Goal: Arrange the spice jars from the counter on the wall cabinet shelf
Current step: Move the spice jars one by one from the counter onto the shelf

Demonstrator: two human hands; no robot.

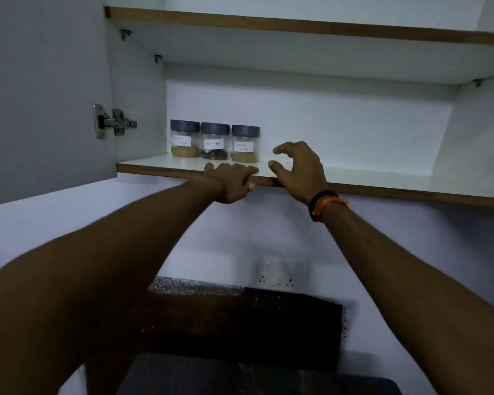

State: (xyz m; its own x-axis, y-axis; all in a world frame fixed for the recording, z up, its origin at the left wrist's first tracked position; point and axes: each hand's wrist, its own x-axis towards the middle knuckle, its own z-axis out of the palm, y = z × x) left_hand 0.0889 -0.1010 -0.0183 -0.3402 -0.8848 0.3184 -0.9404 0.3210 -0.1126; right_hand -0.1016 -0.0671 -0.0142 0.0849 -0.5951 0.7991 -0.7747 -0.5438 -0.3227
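Note:
Three clear spice jars with grey lids and white labels stand in a row at the back left of the wall cabinet shelf (pixel 382 181). The left jar (pixel 184 138) holds yellow-brown powder, the middle jar (pixel 215 141) dark spice, the right jar (pixel 245 143) yellow-brown powder. My left hand (pixel 232 182) rests palm down on the shelf's front edge, just below the jars, with its fingers over the edge. My right hand (pixel 298 166) hovers right of the right jar, thumb and fingers spread in a curve, holding nothing.
The cabinet door (pixel 40 95) stands open at the left on a metal hinge (pixel 113 122). An upper shelf (pixel 297 27) runs above. Below on the wall sits a white socket (pixel 277 276), above a dark granite counter (pixel 240 323).

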